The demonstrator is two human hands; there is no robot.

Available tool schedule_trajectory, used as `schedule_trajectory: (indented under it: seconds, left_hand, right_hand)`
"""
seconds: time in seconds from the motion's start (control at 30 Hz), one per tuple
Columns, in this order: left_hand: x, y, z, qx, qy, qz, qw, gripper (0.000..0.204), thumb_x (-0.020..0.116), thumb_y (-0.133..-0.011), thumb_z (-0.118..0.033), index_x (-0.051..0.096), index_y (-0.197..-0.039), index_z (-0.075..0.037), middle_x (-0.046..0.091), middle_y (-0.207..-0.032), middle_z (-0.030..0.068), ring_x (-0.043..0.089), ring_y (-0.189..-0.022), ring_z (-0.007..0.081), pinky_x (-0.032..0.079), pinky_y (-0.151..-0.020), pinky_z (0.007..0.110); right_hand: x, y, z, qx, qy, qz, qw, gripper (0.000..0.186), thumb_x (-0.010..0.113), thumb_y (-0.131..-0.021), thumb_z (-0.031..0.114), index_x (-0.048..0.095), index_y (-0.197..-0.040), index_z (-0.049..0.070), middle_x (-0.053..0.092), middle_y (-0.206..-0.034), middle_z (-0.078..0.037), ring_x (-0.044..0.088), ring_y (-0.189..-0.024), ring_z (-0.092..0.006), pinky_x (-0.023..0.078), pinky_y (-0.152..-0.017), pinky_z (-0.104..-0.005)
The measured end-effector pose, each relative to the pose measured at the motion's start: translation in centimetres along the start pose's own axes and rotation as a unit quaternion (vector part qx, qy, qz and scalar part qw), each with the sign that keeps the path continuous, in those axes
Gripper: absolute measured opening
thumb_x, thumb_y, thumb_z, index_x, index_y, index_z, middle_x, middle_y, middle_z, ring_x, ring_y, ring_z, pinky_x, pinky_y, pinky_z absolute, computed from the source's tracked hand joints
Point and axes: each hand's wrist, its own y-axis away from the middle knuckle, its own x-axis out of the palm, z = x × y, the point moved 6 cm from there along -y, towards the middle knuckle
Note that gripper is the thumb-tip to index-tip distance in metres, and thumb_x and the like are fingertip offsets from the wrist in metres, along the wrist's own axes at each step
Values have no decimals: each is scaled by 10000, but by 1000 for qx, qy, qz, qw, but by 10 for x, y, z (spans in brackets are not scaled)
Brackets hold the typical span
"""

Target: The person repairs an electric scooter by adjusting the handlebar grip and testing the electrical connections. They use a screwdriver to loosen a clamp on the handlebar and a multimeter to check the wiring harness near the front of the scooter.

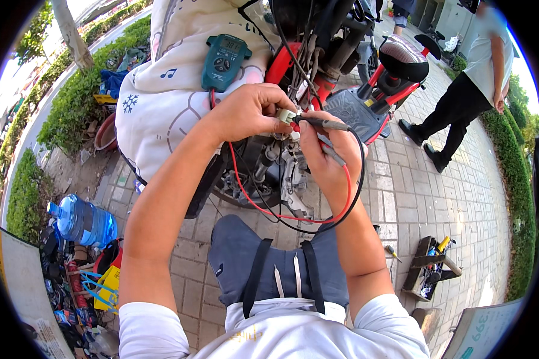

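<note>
My left hand [248, 112] pinches a small whitish wiring connector [286, 116] between thumb and fingers. In my right hand [336, 151] are two multimeter probes: a black probe [322, 124] and a red probe [332, 154]. Their tips meet the connector, though the exact contacts are too small to make out. Red and black leads [263, 210] loop below my hands. A teal multimeter [223, 63] with a lit display lies on a padded white cover [164, 113] draped over a scooter. Behind my hands, the scooter's front shows exposed cables [307, 57] and red parts.
A red and grey scooter [365, 107] stands beyond, with a person [470, 78] to its right. Low right are a tool box [422, 269] and a screwdriver [393, 252]. A blue water bottle [87, 221] and piled goods lie left. Hedges [509, 197] border the paving.
</note>
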Motion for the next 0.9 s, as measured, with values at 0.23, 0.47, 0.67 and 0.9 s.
schedule_trajectory:
  seconds: [0.23,0.47,0.67,0.9]
  left_hand:
    - [2,0,-3,-4,20,4,1000,228,778,-735,-15,688,-941,-52,551,-813,-42,491,-665,39,378,-575,215]
    - [2,0,-3,-2,27,2,1000,226,774,-738,0,689,-940,-51,563,-823,-39,497,-671,41,384,-579,213]
    - [2,0,-3,-3,29,3,1000,220,767,-740,12,688,-937,-46,571,-817,-38,500,-672,39,383,-576,209]
    - [2,-1,2,-1,43,4,999,217,765,-742,13,690,-938,-47,571,-822,-40,503,-673,35,381,-579,206]
  right_hand:
    - [0,-1,1,1,12,7,1000,161,729,-759,-22,656,-901,-1,676,-830,-97,663,-650,-167,524,-583,-259]
    - [-1,0,-1,-9,14,2,1000,148,726,-761,-22,653,-890,-4,675,-826,-102,663,-641,-178,525,-577,-264]
    - [-1,0,-1,-5,-2,4,1000,131,720,-768,-23,651,-878,-11,678,-832,-108,663,-638,-186,525,-567,-267]
    - [-2,-1,1,-11,4,1,1000,126,715,-765,-30,650,-872,-13,680,-825,-104,663,-638,-187,525,-566,-267]
